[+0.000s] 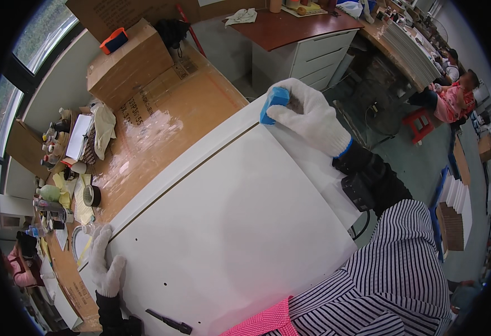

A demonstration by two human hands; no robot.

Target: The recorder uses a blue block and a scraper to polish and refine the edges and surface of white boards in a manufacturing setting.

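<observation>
Gloved hands work a large white panel (228,224) that lies across the wooden bench (167,117). At the panel's far corner the right hand (307,115), in a white knit glove, has its grip closed around a blue sanding block (273,103), pressing it against the edge there. On the near left corner the left hand (106,263) lies flat, fingers spread and holding nothing, steadying the panel. A thin dark seam runs along the panel's far long side, and a black handle (170,322) sits near its closest edge. How much of the edge is already rubbed down cannot be told (the surface looks uniformly white); judging by the block's place at the corner, most of the long edge may remain. A roll of tape (91,195), bottles (52,145) and cardboard boxes (128,61) crowd the bench's left side.
</observation>
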